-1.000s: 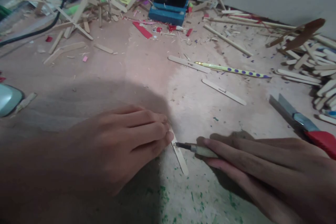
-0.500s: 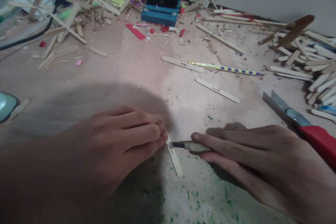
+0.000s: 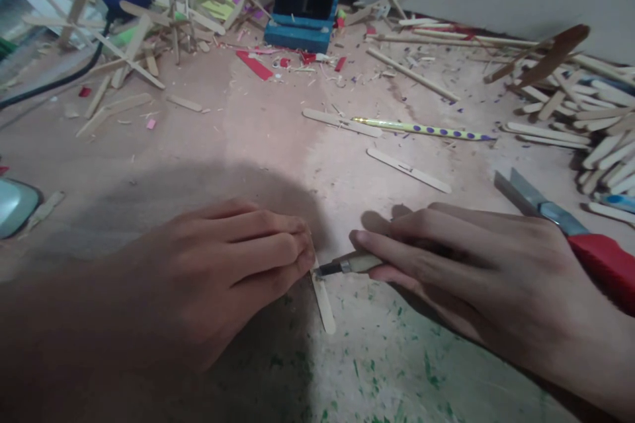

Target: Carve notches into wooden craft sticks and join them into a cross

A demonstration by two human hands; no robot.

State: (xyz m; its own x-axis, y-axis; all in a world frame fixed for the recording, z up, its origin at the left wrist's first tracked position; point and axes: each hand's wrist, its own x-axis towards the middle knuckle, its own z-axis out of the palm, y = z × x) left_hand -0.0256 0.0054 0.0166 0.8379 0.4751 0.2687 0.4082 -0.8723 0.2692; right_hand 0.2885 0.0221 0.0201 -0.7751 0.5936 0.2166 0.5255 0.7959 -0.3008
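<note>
My left hand (image 3: 248, 264) is closed on a popsicle stick (image 3: 323, 307), pinching its far part near the tabletop; the fingers hide that end. In my right hand (image 3: 466, 271) is a craft knife (image 3: 360, 263) with a pale handle, a metal collar and a dark blade. The blade's tip touches the stick beside my left fingertips, where the wood looks roughened. Beyond my hands lie two more popsicle sticks, a nearer one (image 3: 409, 170) and a farther one (image 3: 342, 123), each with a small slit or mark near its middle.
A yellow pencil (image 3: 421, 129) with purple dots lies past the sticks. At right rests a red-handled cutter (image 3: 595, 258) with its blade out, near a heap of popsicle sticks (image 3: 610, 158). A black device stands in a blue holder (image 3: 300, 33) at the back. Stick structures (image 3: 133, 46) stand back left.
My right hand has shifted up and left, tilting the craft knife so its handle rises away from the stick. The stick's near end has moved slightly left. My left hand keeps its pinch.
</note>
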